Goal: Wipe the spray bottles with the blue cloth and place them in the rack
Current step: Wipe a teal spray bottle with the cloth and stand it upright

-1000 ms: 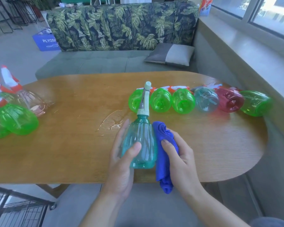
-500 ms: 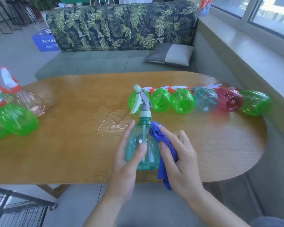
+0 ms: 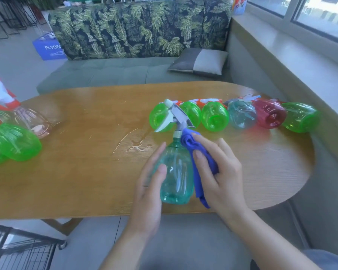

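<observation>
A teal spray bottle (image 3: pixel 174 178) with a grey-white trigger head stands upright near the front edge of the wooden table (image 3: pixel 86 172). My left hand (image 3: pixel 150 190) wraps its left side, thumb across the front. My right hand (image 3: pixel 220 176) presses a bunched blue cloth (image 3: pixel 195 154) against the bottle's right shoulder and neck. A row of several bottles lies on its side behind: green ones (image 3: pixel 215 117), a teal one (image 3: pixel 242 115), a red one (image 3: pixel 270 116), another green (image 3: pixel 300 119). More green bottles (image 3: pixel 14 143) and a clear pinkish one (image 3: pixel 33 121) lie at the left. A black wire rack (image 3: pixel 18 248) is at the lower left.
A small water puddle (image 3: pixel 134 142) glistens on the table left of the held bottle. A leaf-patterned sofa (image 3: pixel 141 30) with a grey cushion (image 3: pixel 201 62) stands behind the table. A window ledge (image 3: pixel 293 59) runs along the right.
The bottle has turned in my left hand, its trigger now pointing left. My right hand has slid the blue cloth up from the bottle's base to its shoulder and neck.
</observation>
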Action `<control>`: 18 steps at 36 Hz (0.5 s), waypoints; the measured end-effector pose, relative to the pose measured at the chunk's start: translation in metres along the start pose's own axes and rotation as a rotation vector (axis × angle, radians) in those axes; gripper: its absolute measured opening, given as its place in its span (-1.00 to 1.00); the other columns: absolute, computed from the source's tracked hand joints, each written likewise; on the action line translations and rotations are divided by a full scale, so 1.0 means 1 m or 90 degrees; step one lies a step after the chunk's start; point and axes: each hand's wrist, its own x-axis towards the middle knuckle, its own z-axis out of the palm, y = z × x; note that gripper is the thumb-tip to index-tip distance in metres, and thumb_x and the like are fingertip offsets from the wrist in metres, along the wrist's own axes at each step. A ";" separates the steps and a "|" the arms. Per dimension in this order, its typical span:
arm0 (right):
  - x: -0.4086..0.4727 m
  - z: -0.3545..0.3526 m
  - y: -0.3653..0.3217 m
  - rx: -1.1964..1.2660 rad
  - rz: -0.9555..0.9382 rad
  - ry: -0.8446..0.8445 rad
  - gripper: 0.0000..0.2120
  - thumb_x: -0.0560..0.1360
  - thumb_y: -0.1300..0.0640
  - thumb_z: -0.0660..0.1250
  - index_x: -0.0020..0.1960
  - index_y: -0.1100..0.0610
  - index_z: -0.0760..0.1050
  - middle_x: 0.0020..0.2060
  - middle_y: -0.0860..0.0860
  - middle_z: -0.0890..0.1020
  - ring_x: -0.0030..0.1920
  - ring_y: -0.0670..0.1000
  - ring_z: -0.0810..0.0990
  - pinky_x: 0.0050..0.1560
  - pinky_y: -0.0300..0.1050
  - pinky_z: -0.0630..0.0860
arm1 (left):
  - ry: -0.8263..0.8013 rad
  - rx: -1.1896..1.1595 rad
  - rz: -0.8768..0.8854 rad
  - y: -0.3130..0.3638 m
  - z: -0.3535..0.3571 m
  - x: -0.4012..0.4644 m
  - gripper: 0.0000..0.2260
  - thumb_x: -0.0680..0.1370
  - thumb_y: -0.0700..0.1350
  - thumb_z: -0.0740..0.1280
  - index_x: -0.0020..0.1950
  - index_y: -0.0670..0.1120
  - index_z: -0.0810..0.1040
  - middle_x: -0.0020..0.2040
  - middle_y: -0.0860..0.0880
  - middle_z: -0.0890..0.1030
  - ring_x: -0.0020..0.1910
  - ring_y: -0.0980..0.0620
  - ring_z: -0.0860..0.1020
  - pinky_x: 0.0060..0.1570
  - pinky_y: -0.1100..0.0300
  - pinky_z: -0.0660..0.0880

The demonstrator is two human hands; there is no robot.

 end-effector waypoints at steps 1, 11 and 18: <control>0.002 0.000 0.000 -0.006 0.014 -0.017 -0.71 0.67 -0.02 0.27 0.36 -0.10 0.59 -0.18 -0.02 0.47 -0.17 -0.03 0.53 -0.11 -0.24 0.46 | -0.007 -0.001 -0.002 0.000 0.001 -0.001 -0.57 0.57 0.15 0.34 0.46 0.27 0.61 0.53 0.07 0.56 0.59 -0.01 0.45 0.61 -0.26 0.28; -0.022 0.012 -0.003 -0.046 -0.134 -0.148 -0.72 0.66 -0.05 0.32 0.32 -0.03 0.63 -0.13 -0.16 0.31 -0.18 -0.22 0.37 -0.13 -0.37 0.39 | 0.065 -0.053 -0.051 0.005 -0.006 0.002 -0.64 0.65 0.03 0.27 0.41 0.18 0.66 0.47 -0.08 0.62 0.47 -0.19 0.56 0.54 -0.28 0.40; -0.029 0.005 -0.002 -0.030 -0.237 -0.215 -0.74 0.67 -0.01 0.35 0.30 0.02 0.65 -0.13 -0.12 0.37 -0.19 -0.11 0.40 -0.19 -0.25 0.43 | 0.048 -0.070 -0.060 0.011 -0.008 0.002 -0.62 0.62 0.06 0.27 0.42 0.22 0.64 0.48 -0.04 0.62 0.39 -0.21 0.63 0.35 -0.21 0.57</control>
